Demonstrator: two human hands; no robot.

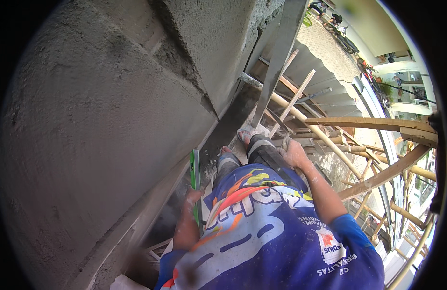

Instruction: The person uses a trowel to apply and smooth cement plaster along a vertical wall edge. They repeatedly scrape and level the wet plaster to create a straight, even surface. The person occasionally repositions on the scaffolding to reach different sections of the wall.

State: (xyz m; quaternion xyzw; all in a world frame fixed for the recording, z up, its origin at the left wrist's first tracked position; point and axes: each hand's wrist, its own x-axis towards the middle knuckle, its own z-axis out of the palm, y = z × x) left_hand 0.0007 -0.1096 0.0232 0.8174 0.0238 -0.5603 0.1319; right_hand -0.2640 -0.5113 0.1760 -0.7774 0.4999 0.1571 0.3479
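Hold the green level near its middle and steady, so neither end knocks the grey wall beside it; a light, firm hold should do. The left grip is closed round it, left of the person's legs. The right grip is by the thigh (whether it grasps anything, I can't tell from here). The level looks slim, straight and bright green, with a paler edge.
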